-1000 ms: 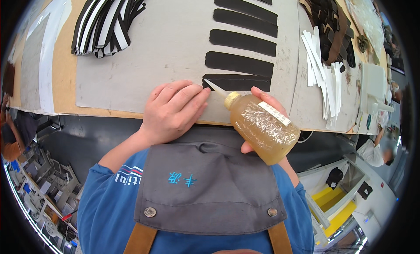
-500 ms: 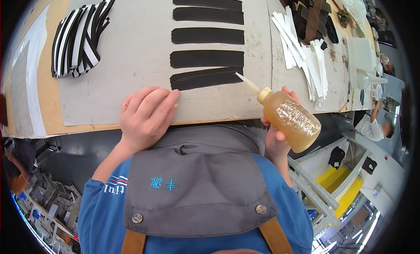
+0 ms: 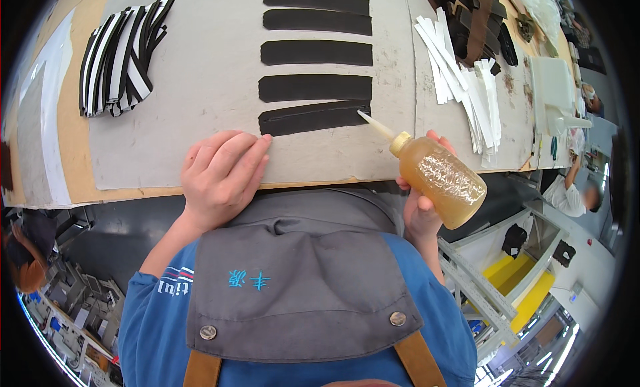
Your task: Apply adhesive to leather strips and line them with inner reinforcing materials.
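- At the bench's left, a stack of black-and-white strips (image 3: 120, 54) lies untouched.
- Left hand (image 3: 220, 177), open, fingers pinning the nearest black strip (image 3: 313, 117).
- Right hand (image 3: 420, 210) grips the glue bottle (image 3: 440, 177), nozzle at the strip's right end: gluing seems underway, and a steady bead along it looks needed.

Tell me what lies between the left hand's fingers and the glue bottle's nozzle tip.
In the head view, the nearest black strip spans that stretch: the left hand touches its left end, and the glue bottle nozzle meets its right end.
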